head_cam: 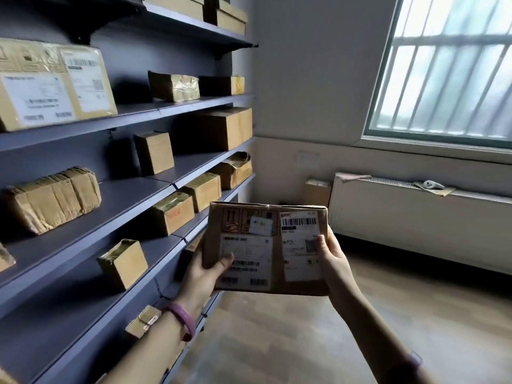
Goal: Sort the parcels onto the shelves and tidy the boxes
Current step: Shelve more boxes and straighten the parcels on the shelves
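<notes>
Parcel (267, 249) held beside grey shelves (144, 187), near barred window (446, 70).

A parcel storeroom, plain and back-of-house.

Dark shelves (133, 195) run along the left wall in several tiers, each carrying taped cardboard boxes (173, 214) set apart from one another. A large box (55, 84) at the left end of an upper shelf wears white shipping labels with barcodes, as does the flat parcel (266, 248) held up before the shelves' front edge. Beyond them are a bare pale wall (304, 79), a barred window (443, 73), a long white radiator (415, 220) beneath it with a small carton (317, 192) just beside its left end, and a wood-look floor (277, 342).
</notes>
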